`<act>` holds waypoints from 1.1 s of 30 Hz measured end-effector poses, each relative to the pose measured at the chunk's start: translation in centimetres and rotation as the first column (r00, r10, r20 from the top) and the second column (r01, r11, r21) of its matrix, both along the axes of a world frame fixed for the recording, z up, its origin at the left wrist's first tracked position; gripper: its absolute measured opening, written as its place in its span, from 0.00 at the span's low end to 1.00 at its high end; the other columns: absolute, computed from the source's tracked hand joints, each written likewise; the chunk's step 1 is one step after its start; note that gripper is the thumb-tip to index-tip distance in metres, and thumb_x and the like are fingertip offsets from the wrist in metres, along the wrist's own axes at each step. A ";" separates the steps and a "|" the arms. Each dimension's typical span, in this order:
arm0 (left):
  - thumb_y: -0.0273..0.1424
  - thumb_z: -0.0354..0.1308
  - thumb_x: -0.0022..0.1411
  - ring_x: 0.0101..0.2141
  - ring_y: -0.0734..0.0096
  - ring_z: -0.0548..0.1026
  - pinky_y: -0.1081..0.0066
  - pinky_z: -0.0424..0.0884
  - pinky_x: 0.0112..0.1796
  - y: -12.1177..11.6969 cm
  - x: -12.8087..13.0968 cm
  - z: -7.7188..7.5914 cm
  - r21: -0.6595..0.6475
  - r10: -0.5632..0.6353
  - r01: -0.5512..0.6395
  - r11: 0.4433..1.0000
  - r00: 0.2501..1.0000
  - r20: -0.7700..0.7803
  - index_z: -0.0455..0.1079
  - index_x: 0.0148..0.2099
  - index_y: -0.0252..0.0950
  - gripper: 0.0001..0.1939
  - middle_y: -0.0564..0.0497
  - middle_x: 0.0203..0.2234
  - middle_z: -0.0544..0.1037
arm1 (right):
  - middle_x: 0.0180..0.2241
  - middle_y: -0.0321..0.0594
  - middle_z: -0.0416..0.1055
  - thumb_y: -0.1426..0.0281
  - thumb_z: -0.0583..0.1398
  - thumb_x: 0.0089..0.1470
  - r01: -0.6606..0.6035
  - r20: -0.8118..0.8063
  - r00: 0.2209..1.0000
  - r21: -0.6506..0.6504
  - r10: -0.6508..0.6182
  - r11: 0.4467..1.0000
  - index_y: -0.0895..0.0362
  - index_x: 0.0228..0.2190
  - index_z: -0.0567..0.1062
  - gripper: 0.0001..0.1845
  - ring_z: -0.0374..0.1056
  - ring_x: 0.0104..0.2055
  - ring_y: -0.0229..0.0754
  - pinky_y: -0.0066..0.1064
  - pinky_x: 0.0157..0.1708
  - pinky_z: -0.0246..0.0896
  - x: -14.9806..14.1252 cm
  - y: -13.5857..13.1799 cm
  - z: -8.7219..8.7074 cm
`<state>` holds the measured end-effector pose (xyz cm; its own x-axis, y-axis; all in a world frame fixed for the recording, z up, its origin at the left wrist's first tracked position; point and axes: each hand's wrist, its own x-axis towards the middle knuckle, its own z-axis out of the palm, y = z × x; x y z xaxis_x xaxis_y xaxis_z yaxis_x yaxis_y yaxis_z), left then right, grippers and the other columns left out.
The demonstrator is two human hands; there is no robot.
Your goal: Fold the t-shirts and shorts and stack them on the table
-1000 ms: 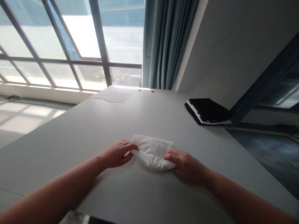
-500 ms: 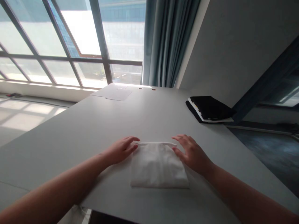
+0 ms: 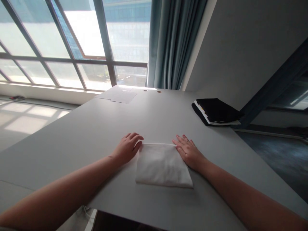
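Note:
A folded white cloth (image 3: 162,165) lies flat on the grey table (image 3: 96,128), close to the near edge. My left hand (image 3: 128,147) rests palm down at the cloth's far left corner, fingers stretched out and touching its edge. At the far right corner my right hand (image 3: 188,151) lies flat with its fingers spread, its inner side against the cloth. Neither hand holds anything.
A black folder with white pages (image 3: 215,112) lies at the table's right side by the wall. Sheets of paper (image 3: 120,95) lie at the far end near two small holes. Beyond are large windows (image 3: 72,45) and a blue-grey curtain (image 3: 173,45).
A second ago both hands gripped the bunched cloth. They then laid it folded and flat, let go, and now lie spread beside its far corners.

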<state>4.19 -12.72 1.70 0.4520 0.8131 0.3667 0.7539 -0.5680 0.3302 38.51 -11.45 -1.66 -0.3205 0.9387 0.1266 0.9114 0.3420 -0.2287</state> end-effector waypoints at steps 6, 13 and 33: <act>0.43 0.46 0.77 0.68 0.50 0.63 0.49 0.58 0.67 -3.4 4.2 1.2 -0.067 -0.447 0.442 0.895 0.885 -0.133 0.64 0.70 0.39 0.26 0.40 0.69 0.65 | 0.69 0.50 0.62 0.71 0.48 0.68 -0.101 -0.094 0.984 0.391 0.149 0.915 0.57 0.68 0.66 0.30 0.50 0.75 0.52 0.59 0.74 0.40 -1.7 -3.3 2.9; 0.49 0.39 0.79 0.74 0.53 0.48 0.50 0.47 0.71 -0.5 4.1 -1.4 -0.238 -0.302 0.253 0.938 0.932 -0.199 0.47 0.78 0.38 0.35 0.40 0.75 0.50 | 0.71 0.53 0.55 0.59 0.49 0.71 -0.316 0.014 0.949 0.027 0.316 0.948 0.61 0.71 0.60 0.34 0.51 0.75 0.53 0.53 0.73 0.49 -3.1 -4.3 1.4; 0.41 0.47 0.76 0.53 0.53 0.77 0.53 0.71 0.55 1.0 3.1 1.2 -0.213 -0.180 0.151 0.965 0.976 -0.124 0.71 0.59 0.38 0.20 0.41 0.53 0.79 | 0.59 0.52 0.72 0.59 0.61 0.59 -0.128 -0.465 0.885 -0.196 0.023 0.972 0.57 0.46 0.75 0.18 0.59 0.69 0.60 0.54 0.67 0.56 0.0 -0.9 2.4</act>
<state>7.25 -11.75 2.93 0.6219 0.7729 0.1258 0.7022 -0.6215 0.3472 38.50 -12.39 0.70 -0.3473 0.9348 0.0748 0.6603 0.3004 -0.6883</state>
